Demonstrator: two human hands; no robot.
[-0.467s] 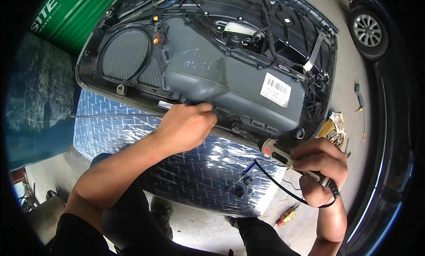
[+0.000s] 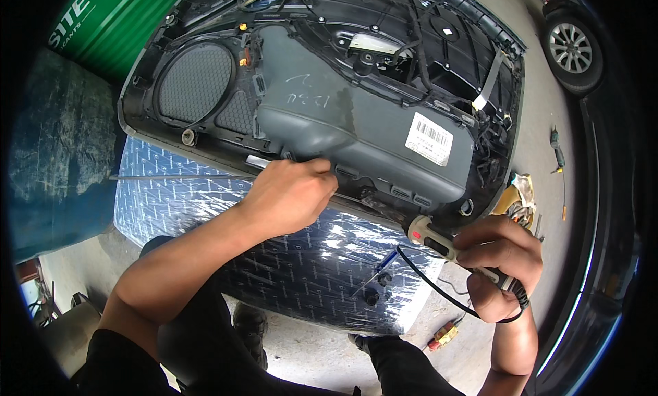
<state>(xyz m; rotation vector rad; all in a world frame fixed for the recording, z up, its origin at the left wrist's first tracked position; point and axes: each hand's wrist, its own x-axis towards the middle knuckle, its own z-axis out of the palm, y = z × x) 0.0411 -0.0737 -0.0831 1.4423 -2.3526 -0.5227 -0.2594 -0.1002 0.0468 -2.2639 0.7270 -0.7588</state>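
A car door panel lies face down, showing speaker grilles, dark wiring and a large grey housing with a barcode label. My left hand is closed at the lower edge of this housing, where a thin grey strip runs under it; what its fingers pinch is hidden. My right hand grips a beige corded tool with a red button, its dark front end reaching to the panel's lower edge right of my left hand. Its black cord loops below.
The panel rests on a plastic-wrapped surface holding a blue screwdriver and small black parts. A green drum and blue drum are left; a car's wheel and body are right. Tools lie on the floor.
My right hand and the corded tool have shifted very slightly to the right. My left hand stays at the housing's edge, nearly unmoved.
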